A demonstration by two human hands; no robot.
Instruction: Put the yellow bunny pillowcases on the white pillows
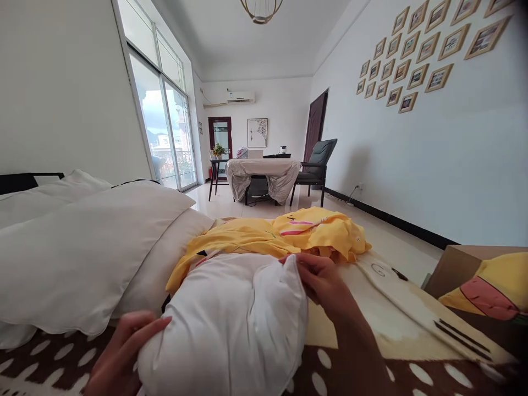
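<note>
A plump white pillow (231,324) lies right in front of me on the bed. My right hand (317,280) pinches its upper right corner between thumb and fingers. At the pillow's left edge is my left hand (127,346), its fingers closed against the white fabric. Just beyond the pillow, crumpled yellow cloth (243,234) with pink and black prints is spread out, and the pillow's far edge overlaps it.
Large white pillows (91,247) rest on the left. A cream and brown patterned blanket (412,319) covers the bed. At the right, a cardboard box (462,264) holds a yellow item (495,280). A covered table (264,168) and a dark chair (317,165) stand farther back.
</note>
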